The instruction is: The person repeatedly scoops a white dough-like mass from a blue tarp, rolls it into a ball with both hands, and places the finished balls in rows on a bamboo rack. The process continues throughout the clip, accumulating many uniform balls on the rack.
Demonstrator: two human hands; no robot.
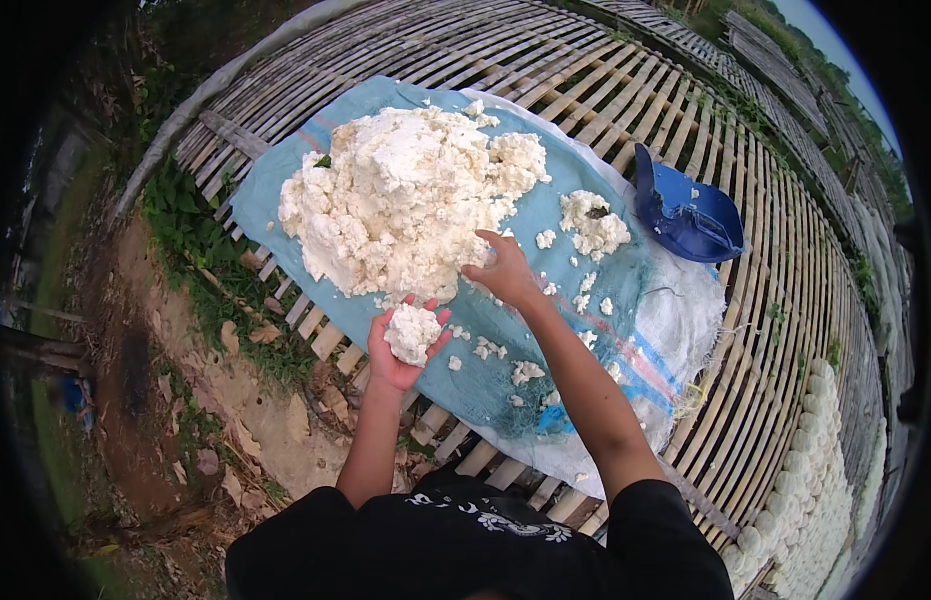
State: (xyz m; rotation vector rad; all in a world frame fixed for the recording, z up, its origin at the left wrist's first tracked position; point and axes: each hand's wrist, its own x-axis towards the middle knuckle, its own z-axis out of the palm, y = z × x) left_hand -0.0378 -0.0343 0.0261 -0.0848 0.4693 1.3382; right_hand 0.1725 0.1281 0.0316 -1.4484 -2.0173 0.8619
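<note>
A big heap of white, crumbly, dough-like mass (405, 180) lies on a blue-green woven sheet (260, 205). My left hand (387, 365) is palm up just in front of the heap, its fingers curled around a rough white lump (413, 333) of the same stuff. At the heap's near right edge is my right hand (505, 272), thumb and forefinger apart, touching or almost touching the mass. I see nothing held in it; its other fingers are partly hidden. Several loose crumbs (490, 348) and a larger clump (593, 225) are scattered over the sheet to the right.
The sheet lies over a white woven sack (675, 300) on a slatted bamboo rack (775, 270). A broken blue plastic scoop or container (690, 208) rests right of the sheet. Rows of pale round pieces (800, 480) cover the rack's lower right. Leafy ground (250, 400) borders the left.
</note>
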